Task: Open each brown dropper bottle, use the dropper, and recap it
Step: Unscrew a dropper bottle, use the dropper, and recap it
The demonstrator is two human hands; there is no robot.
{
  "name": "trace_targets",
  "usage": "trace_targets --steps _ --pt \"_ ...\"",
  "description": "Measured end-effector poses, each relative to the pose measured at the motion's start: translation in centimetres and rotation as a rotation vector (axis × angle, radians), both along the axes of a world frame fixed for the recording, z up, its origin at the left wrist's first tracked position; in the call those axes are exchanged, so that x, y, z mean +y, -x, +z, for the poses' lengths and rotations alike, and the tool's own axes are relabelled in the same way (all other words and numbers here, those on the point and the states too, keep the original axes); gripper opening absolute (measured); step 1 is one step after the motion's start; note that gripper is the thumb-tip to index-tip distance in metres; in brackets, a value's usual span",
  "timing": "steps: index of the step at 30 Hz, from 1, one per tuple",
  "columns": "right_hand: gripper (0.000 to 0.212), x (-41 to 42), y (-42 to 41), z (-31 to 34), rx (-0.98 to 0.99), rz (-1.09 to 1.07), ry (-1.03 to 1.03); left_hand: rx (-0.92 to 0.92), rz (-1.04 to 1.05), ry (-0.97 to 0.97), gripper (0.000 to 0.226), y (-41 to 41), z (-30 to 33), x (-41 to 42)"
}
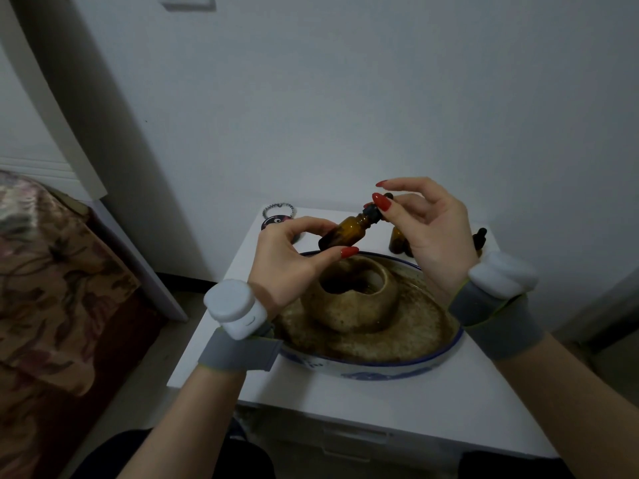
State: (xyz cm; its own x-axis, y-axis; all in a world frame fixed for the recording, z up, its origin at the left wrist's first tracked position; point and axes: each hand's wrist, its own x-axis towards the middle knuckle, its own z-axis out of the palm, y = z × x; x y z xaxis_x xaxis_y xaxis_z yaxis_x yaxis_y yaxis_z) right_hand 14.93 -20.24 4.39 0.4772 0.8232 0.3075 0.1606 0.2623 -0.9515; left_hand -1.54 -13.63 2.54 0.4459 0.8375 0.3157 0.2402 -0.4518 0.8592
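Head view looks down on a white desk set against a pale wall. Above it the left hand holds a brown bottle in the air, tilted, its neck pointing up and to the right; the grip is a pinch, fingers curled over the top of the glass and the thumb under its base. The right hand meets the bottle's neck, its thumb and forefinger closed on the black cap, the other fingers spread loosely behind. Whether the cap is screwed down or loose cannot be told.

Below the hands sits a wide dish with a blue-patterned rim, stained brown inside, with a raised ring in its middle. Behind the right hand, at the desk's far side, stand a second bottle and a third bottle with a black dropper top, both partly hidden. A beaded bracelet lies at the far left corner beside a dark round thing. Both wrists carry grey straps with white blocks. A flowered bed is at left.
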Motion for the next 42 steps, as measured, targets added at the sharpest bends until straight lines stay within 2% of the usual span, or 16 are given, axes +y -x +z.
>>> trace_targets --steps 4,16,27,33,40,42 --pt "0.015 -0.1 -0.3 0.3 -0.130 0.049 -0.010 0.003 0.017 -0.015 0.029 0.1 -0.4 0.4" --pt "0.015 -0.2 -2.2 1.0 -0.399 0.229 0.098 0.023 -0.003 -0.030 0.025 0.1 -0.6 0.7" --pt "0.017 -0.7 -3.0 1.4 -0.399 0.264 0.131 0.059 -0.114 -0.057 0.026 0.2 -0.7 0.9" --pt "0.021 -0.7 -3.2 1.8 -0.372 0.301 0.118 0.037 -0.166 -0.002 0.037 0.2 -0.1 0.5" --pt "0.016 -0.5 -3.5 1.5 -0.425 0.284 0.171 0.046 -0.167 0.027 0.035 0.3 -0.3 0.6" --pt "0.014 -0.4 -3.5 1.4 -0.445 0.275 0.192 0.071 -0.161 0.019 0.028 0.3 -0.4 0.7"
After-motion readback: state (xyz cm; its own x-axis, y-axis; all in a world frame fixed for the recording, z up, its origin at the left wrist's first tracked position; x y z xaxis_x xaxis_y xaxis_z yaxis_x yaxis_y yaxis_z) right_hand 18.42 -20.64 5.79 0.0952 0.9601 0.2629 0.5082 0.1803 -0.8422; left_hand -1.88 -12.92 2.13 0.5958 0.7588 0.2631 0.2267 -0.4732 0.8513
